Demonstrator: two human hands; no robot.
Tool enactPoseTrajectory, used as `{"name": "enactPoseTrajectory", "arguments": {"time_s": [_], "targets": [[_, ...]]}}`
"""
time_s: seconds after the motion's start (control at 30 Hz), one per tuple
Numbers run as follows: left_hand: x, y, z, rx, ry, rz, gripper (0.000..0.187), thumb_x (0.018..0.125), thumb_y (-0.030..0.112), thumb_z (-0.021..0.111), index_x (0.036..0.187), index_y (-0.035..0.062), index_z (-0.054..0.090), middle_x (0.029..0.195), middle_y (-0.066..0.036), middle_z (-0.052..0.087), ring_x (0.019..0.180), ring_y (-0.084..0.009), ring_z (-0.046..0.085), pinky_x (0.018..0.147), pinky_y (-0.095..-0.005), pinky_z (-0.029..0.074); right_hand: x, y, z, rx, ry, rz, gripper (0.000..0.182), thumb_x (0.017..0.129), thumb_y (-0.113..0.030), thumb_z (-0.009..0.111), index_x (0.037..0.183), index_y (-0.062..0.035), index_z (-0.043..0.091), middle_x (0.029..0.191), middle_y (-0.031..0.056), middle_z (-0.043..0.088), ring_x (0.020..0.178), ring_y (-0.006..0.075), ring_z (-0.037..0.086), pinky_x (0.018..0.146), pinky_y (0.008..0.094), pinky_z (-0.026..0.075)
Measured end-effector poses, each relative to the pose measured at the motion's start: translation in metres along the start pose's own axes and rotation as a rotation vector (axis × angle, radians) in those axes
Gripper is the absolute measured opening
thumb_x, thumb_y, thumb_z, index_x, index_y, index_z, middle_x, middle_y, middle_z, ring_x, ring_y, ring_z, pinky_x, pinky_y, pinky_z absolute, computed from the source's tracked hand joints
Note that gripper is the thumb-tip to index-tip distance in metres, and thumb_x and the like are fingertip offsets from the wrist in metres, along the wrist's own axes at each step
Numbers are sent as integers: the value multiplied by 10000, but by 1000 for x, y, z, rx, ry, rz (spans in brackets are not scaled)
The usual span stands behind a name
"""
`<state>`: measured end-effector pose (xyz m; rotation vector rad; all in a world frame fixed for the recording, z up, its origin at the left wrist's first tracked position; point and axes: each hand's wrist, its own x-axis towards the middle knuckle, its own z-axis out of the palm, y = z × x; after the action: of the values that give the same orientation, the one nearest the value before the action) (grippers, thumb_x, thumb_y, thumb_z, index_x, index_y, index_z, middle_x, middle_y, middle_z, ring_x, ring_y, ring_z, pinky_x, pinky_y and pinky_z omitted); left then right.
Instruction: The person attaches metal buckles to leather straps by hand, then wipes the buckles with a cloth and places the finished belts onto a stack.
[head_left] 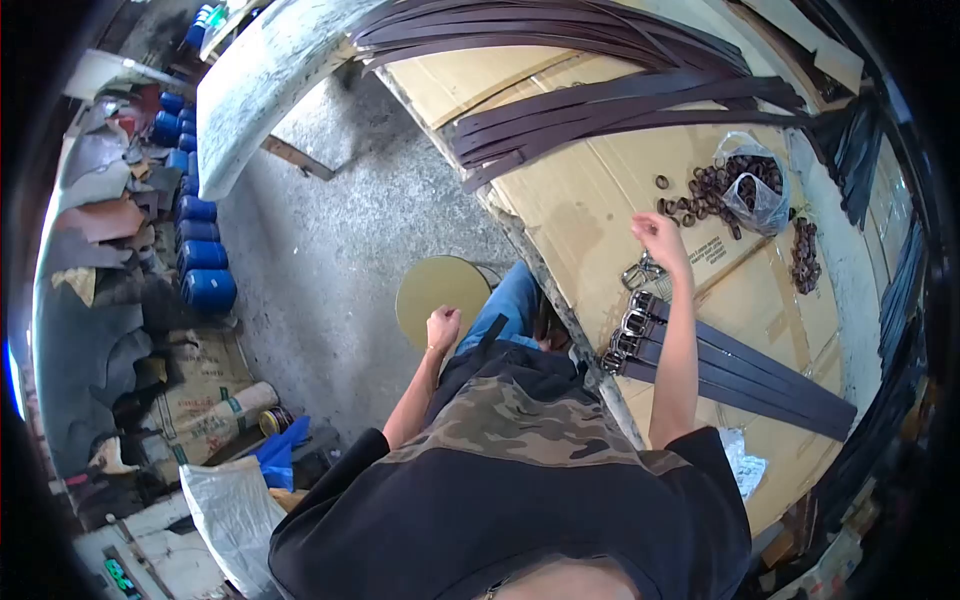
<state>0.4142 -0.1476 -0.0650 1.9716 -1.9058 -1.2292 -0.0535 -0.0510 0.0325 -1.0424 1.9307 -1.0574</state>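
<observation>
My left hand (443, 328) hangs over a round stool (425, 295), fingers curled into a loose fist with nothing showing in it. My right hand (660, 240) is above the cardboard-covered table, its fingers bent together; anything between them is too small to make out. Just under it lie loose metal buckles (640, 272). A row of dark brown belts (750, 375) with buckles (630, 325) at their near ends lies beneath my right forearm. Brown leather belt loops (705, 190) are scattered beyond the hand, spilling from a clear plastic bag (765, 200).
Long dark leather straps (600, 120) lie across the far part of the table (580, 210). A bundle of loops (805, 255) sits at the right. Blue containers (205, 262) and leather scraps (100, 220) line the left side. A grey slab-like tabletop (260, 90) stands at the upper left.
</observation>
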Motion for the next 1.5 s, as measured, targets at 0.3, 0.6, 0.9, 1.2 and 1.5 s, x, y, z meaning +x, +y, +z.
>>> {"name": "enactPoseTrajectory", "arguments": {"time_s": [0.3, 0.6, 0.9, 1.2, 1.5], "targets": [[130, 188, -21, 155, 11, 598, 190, 790, 180, 576, 853, 9, 630, 864, -190, 636, 809, -345, 626, 718, -412, 498, 107, 35, -18, -461, 350, 270, 332, 743, -113, 663, 1052, -2, 609, 1025, 173, 639, 939, 295, 619, 822, 354, 482], [262, 274, 17, 610, -295, 890, 279, 763, 230, 639, 919, 16, 552, 892, -194, 601, 822, -376, 614, 697, -465, 501, 67, 30, 2, -511, 797, 647, 176, 752, -83, 598, 919, -42, 639, 854, 185, 634, 830, 372, 597, 785, 445, 469], [251, 291, 18, 950, -625, 715, 413, 752, 388, 678, 868, -4, 616, 798, -226, 646, 771, -393, 641, 685, -462, 519, 54, 17, 50, -591, 658, 929, 332, 722, -138, 694, 1027, -50, 595, 974, 180, 599, 970, 386, 554, 828, 441, 458], [230, 273, 59, 307, -1498, 322, 303, 936, 249, 508, 819, -27, 557, 642, -80, 608, 535, -124, 589, 456, -246, 444, 39, 22, 126, -444, 938, 730, 185, 756, -94, 635, 921, -10, 624, 981, 171, 582, 933, 342, 568, 794, 418, 464], [232, 244, 62, -90, -1610, 196, 241, 953, 239, 493, 877, 16, 548, 671, -48, 600, 506, -85, 534, 452, -195, 419, 26, -6, 176, -426, 1287, 208, 148, 759, 47, 533, 882, -7, 596, 882, 145, 568, 858, 339, 545, 751, 409, 447]]}}
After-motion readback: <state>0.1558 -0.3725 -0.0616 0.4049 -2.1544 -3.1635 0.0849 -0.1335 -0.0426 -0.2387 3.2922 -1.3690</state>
